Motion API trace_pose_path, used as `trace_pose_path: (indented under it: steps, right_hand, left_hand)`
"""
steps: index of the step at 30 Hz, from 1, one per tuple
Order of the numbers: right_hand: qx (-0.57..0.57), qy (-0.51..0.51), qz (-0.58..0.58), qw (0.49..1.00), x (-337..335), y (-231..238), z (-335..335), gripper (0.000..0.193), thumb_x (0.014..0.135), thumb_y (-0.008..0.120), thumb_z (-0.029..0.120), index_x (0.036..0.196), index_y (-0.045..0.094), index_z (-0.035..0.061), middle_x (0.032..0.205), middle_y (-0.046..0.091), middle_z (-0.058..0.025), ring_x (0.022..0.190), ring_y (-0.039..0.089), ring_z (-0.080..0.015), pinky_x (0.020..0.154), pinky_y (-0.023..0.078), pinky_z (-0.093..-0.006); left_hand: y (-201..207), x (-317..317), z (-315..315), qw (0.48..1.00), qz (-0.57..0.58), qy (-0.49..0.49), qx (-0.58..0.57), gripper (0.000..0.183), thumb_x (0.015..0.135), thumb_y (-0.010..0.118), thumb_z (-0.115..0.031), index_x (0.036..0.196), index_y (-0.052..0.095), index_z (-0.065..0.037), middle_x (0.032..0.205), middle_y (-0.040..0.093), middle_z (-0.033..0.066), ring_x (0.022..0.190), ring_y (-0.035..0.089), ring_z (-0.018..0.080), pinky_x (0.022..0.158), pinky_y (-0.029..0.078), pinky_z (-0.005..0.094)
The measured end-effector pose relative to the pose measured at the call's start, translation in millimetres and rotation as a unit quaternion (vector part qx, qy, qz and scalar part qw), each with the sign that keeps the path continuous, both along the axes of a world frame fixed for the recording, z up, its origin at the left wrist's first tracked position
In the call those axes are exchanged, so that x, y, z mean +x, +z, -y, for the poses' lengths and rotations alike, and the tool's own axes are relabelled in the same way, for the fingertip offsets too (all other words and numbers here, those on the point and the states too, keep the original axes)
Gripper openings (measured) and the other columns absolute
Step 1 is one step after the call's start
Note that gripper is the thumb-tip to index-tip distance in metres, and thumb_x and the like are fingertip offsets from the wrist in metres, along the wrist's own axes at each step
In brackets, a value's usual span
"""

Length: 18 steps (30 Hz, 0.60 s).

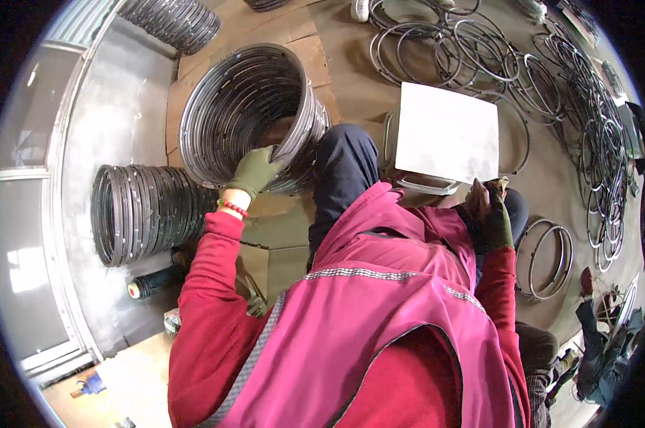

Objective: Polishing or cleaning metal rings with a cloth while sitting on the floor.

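Observation:
A tall stack of dark metal rings [309,107] stands in front of me on the left, its round hollow showing from above. My left hand [257,172], in a green glove with a red bead bracelet at the wrist, is closed over the stack's near rim. My right hand [495,217], also in a green glove, rests by my right knee at the near right corner of a white board [447,132]. Its fingers are curled, and what they may hold is too small and dark to make out. The board lies on a light-framed stool [428,184].
Loose rings [486,50] lie scattered on the floor ahead, with a tangled heap [600,150] at the far right. Two more rings [545,258] lie right of my knee. Another ring stack [147,214] lies sideways by the left wall. Cardboard [294,36] covers some floor.

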State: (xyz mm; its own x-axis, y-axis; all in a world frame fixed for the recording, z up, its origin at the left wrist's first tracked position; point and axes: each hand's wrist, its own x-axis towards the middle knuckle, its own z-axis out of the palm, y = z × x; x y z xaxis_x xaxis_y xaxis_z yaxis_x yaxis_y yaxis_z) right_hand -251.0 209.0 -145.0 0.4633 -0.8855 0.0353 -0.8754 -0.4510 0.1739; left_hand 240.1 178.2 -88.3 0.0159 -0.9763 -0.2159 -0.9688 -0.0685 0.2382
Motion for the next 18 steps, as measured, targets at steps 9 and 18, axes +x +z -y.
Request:
trace_pose_path:
  steps: [9, 18]
  right_hand:
    - [-0.122, 0.124, -0.236, 0.956, -9, -9, -3, 0.04, 0.083, 0.042, 0.021, 0.114, 0.05, -0.0016, 0.119, 0.049, -0.018, 0.114, 0.043, -0.0297, 0.101, 0.03, -0.0513]
    - [-0.002, 0.063, -0.058, 0.996, -8, -15, -2, 0.039, 0.083, 0.043, 0.019, 0.115, 0.05, -0.0007, 0.121, 0.048, -0.0169, 0.115, 0.043, -0.0295, 0.101, 0.029, -0.0522]
  left_hand:
    - [14, -10, -1, 0.998, -0.052, 0.021, 0.013, 0.046, 0.078, 0.059, -0.04, 0.102, 0.058, -0.001, 0.09, 0.06, 0.0237, 0.088, 0.057, 0.0385, 0.075, 0.045, 0.0437]
    - [16, -42, 50, 0.997, -0.024, 0.032, -0.069, 0.064, 0.073, 0.061, -0.052, 0.108, 0.053, 0.001, 0.101, 0.058, 0.0254, 0.095, 0.056, 0.0403, 0.08, 0.045, 0.0442]
